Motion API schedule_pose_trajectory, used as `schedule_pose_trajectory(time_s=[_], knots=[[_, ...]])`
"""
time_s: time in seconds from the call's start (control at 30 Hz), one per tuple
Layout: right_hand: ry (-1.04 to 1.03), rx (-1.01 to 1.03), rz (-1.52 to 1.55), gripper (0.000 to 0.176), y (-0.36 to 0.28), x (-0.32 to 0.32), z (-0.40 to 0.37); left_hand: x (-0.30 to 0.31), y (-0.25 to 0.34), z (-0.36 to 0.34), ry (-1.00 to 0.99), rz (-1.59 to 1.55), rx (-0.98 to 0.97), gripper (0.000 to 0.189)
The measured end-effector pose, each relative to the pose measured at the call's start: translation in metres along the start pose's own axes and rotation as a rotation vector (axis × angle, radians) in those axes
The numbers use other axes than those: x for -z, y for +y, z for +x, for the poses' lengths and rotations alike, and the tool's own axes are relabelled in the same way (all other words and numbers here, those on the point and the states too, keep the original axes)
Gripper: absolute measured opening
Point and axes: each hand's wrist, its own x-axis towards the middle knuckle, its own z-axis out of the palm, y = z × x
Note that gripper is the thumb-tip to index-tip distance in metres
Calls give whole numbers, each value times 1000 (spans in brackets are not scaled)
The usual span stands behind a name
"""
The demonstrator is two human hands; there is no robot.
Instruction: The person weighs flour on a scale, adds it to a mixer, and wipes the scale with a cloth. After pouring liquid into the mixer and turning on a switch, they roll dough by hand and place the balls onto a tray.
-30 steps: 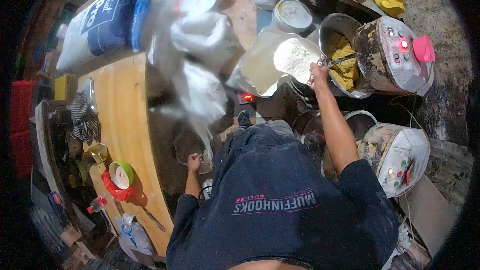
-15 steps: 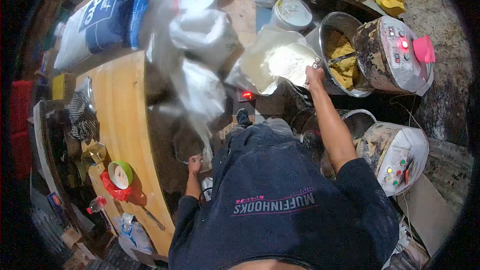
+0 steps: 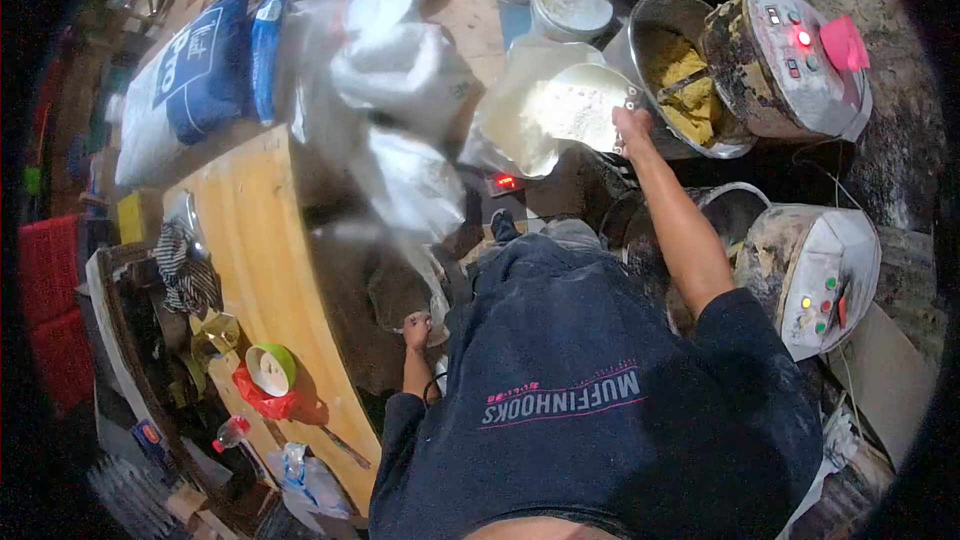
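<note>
My right hand is closed on the right edge of a pale basin lined with light sheeting. White flour lies heaped inside it. A small scale display glows red just below the basin. Lower left, my left hand is closed at the edge of a translucent plastic bag, which runs down from a white sack; the fingertips are partly hidden. Right of the basin, a metal mixer bowl holds yellow dough around a mixing arm.
A mixer head with a red light and pink cup stands at right, a second mixer below it. The wooden table at left bears a green bowl. White tubs and a blue-white sack stand farther off.
The whole view has shifted slightly with the head. Both hands keep their grips. The basin and flour look much the same.
</note>
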Motion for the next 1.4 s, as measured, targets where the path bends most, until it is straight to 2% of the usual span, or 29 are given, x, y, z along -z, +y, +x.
schedule_pose_trajectory(time_s=[0.07,0.13,0.23,0.4,0.47,0.6,0.67,0.73,0.87,1.0,1.07,1.2,1.27,1.3,1.37,1.4], knots=[[-38,13,50,17,1,-1,1,4,-12,16,-113,-66,-37,15],[-71,13,113,19,-3,2,-2,2,-4,12,-98,-77,-24,13],[-127,16,41,15,-7,5,-6,2,8,11,-110,-41,-53,9],[-148,-5,156,17,-13,5,-22,-6,10,11,-134,-5,-95,18],[-213,-15,152,18,-20,10,-29,-10,3,20,-138,-185,-79,26],[-247,0,180,17,-8,5,-13,-8,12,14,-162,-20,-138,26],[-244,11,225,17,-12,6,-19,-10,22,4,-114,-53,-57,26],[-258,-6,384,18,-29,12,-41,-8,22,1,-111,-49,-74,26],[-189,0,373,14,-25,8,-37,-1,31,-9,-149,80,-41,24],[-274,-9,375,11,-26,14,-33,1,12,-1,-132,51,-85,21],[-301,-15,357,13,-27,15,-31,4,-3,12,-185,-52,-58,19],[-324,-42,326,11,-23,16,-20,4,12,-4,-159,79,-72,17],[-331,-43,288,13,-15,13,-11,-2,17,-11,-23,16,11,12],[-311,-66,398,16,-16,12,-18,2,12,-5,-22,17,8,12],[-289,-87,511,19,-15,13,-24,12,-5,12,-281,-79,-32,10],[-286,-117,505,22,-10,13,-24,10,-2,10,-281,-77,-34,10]])
